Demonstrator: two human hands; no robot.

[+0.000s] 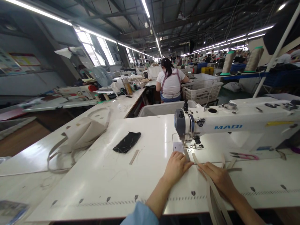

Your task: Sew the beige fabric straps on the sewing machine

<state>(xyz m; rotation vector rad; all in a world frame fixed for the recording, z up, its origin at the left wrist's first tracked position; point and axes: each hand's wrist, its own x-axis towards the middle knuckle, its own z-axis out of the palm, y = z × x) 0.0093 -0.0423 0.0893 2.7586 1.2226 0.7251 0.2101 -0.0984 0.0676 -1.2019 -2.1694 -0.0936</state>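
Observation:
A white Maqi sewing machine (236, 126) stands on a white table (131, 181), its presser foot (194, 146) over the needle plate. A narrow beige strap (212, 187) runs from under the foot toward me and off the table's front edge. My left hand (177, 167) lies on the table just left of the strap, fingers curled together with the tips pressing its near end. My right hand (219, 178) rests over the strap to the right, fingers bent and pinching it against the table.
A black fabric piece (127, 142) and a short beige strip (134, 157) lie left of the machine. A beige bag with looping straps (79, 137) sits further left. Pink-handled snips (245, 155) lie under the machine arm. A seated person (170, 82) works ahead beside a white basket (201, 90).

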